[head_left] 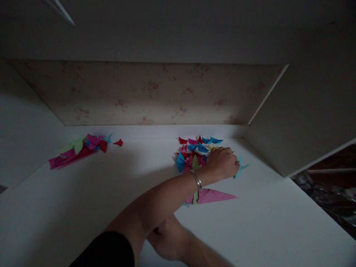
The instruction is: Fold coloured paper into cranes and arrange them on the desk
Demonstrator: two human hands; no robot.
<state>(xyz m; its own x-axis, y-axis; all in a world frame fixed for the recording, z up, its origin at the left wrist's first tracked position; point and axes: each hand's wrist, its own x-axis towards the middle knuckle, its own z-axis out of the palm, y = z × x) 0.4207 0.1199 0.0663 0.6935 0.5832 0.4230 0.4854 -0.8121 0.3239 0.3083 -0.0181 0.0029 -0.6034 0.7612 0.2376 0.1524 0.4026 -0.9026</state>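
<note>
My left hand (222,163), with a silver bracelet at the wrist, reaches across to the right. Its fingers are curled on a light blue folded paper piece (241,167) that sticks out past them. The hand rests at the right edge of a pile of small folded papers (191,150) in red, pink, blue and green. A flat pink paper triangle (215,195) lies just in front of that wrist. My right hand (169,239) lies on the white surface (83,207) under my left forearm, and its fingers are hidden.
A second heap of pink, red and green folded papers (80,150) lies at the far left, with one red piece (119,142) beside it. A floral back wall (144,96) and a white side panel (300,122) close in the surface. Dark clutter shows at the right edge.
</note>
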